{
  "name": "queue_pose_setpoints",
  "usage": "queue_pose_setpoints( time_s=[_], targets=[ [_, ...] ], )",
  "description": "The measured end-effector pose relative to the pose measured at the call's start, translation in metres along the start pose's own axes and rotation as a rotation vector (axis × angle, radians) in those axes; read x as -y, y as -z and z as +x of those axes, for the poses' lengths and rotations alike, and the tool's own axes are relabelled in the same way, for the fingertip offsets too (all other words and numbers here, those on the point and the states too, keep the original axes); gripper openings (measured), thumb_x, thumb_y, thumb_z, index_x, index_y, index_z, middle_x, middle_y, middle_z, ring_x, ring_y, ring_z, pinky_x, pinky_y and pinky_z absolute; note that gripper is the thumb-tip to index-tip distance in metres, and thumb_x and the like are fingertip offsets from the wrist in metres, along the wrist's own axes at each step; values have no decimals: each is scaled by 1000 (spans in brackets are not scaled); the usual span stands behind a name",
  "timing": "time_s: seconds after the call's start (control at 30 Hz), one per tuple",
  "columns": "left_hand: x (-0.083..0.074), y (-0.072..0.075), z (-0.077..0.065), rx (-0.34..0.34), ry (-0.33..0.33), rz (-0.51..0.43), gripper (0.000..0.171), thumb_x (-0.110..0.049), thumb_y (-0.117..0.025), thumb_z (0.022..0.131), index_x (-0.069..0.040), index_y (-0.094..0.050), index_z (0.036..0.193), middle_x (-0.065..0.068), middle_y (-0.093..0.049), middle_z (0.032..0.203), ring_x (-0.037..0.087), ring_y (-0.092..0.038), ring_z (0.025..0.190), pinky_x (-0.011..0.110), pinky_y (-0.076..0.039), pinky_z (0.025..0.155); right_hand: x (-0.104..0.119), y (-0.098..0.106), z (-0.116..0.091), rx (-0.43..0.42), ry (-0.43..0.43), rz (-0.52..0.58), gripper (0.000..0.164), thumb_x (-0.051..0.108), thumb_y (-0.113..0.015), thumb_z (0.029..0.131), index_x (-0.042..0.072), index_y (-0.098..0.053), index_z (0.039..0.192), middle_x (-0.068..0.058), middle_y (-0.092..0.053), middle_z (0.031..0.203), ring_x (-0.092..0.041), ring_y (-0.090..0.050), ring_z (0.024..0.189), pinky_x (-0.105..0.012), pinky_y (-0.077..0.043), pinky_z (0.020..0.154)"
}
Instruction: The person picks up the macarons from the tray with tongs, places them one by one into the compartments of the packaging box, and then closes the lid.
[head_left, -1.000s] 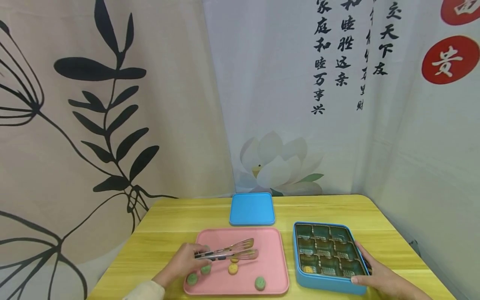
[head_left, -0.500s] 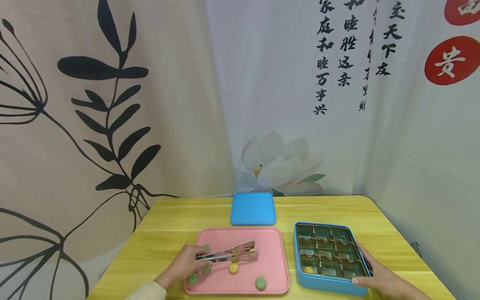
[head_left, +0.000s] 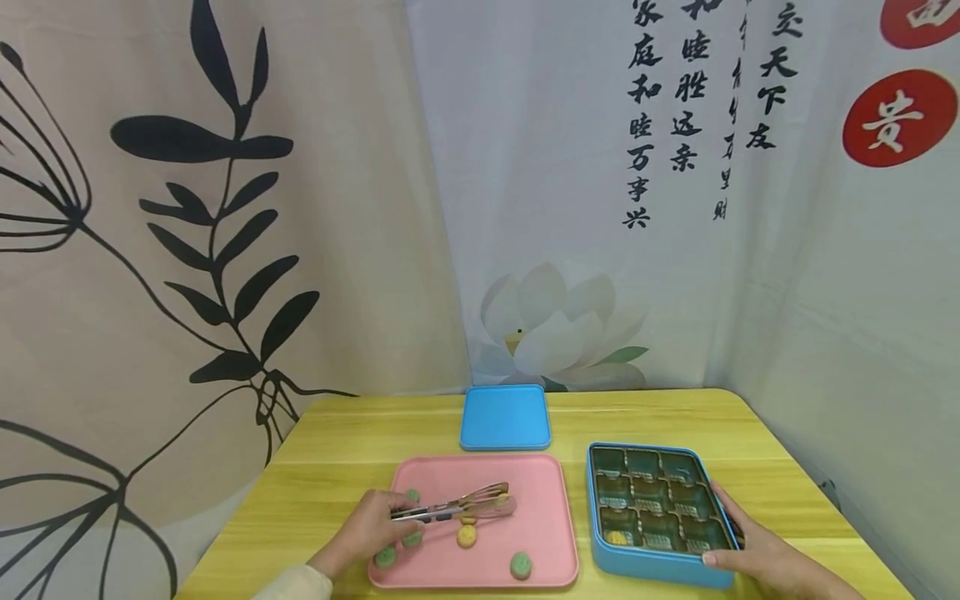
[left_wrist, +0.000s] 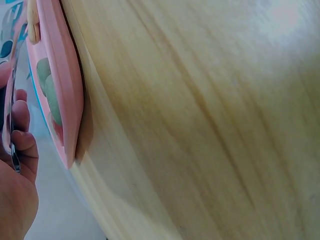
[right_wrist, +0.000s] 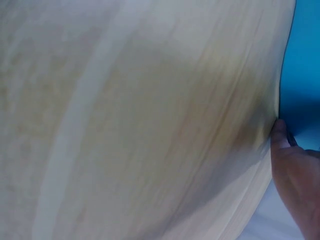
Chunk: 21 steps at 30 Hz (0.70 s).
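My left hand (head_left: pixel 371 525) grips silver tongs (head_left: pixel 450 510) by the handle end, low over the pink tray (head_left: pixel 543 483). The tong heads point right, their two arms a little apart, and overlap yellow pieces in this view. A yellow macaron (head_left: pixel 467 536) lies just below them. Green macarons (head_left: pixel 385 557) sit near that hand, and another green macaron (head_left: pixel 521 566) is at the tray's front. My right hand (head_left: pixel 757 554) holds the blue box (head_left: pixel 652 563) at its front right corner, thumb in front and fingers along the side. In the right wrist view the thumb (right_wrist: pixel 281 135) presses the blue wall.
Inside the box is a dark divided insert (head_left: pixel 652 493) with several compartments; a yellow piece (head_left: pixel 618 538) sits in the front left one. A blue lid (head_left: pixel 505 418) lies behind the tray. A printed curtain (head_left: pixel 375 250) hangs behind the wooden table (head_left: pixel 352 442).
The tongs' tips have come slightly closer together, and a green macaron by the left hand shows more. The right hand and the box stay in place.
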<state>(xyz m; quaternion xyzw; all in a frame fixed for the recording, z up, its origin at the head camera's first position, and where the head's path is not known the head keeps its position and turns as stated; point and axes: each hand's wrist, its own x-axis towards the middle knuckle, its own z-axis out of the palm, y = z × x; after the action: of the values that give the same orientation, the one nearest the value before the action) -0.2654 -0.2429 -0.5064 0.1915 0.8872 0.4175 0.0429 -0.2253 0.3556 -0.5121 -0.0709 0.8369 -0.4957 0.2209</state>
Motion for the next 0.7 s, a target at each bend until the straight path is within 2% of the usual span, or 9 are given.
queue_pose_setpoints(
  time_s=[0.37,0.7],
  targets=[
    [-1,0,0,-22,24,-24,14,-18,-79,85,-9,-77,95,-1,-66,69,15,-60,53,24,-49,44,1,0,0,-4,19,-31,103,31,-61,99,2,22,152,-40,18,152,-66,1,134,-78,-19,97],
    [-2,-1,2,-47,14,-18,15,-19,-80,84,-8,-77,94,-4,-63,69,9,-57,50,23,-47,44,-1,0,0,10,29,3,101,29,-60,100,3,23,152,-38,21,152,-65,6,134,-79,-17,98]
  ],
)
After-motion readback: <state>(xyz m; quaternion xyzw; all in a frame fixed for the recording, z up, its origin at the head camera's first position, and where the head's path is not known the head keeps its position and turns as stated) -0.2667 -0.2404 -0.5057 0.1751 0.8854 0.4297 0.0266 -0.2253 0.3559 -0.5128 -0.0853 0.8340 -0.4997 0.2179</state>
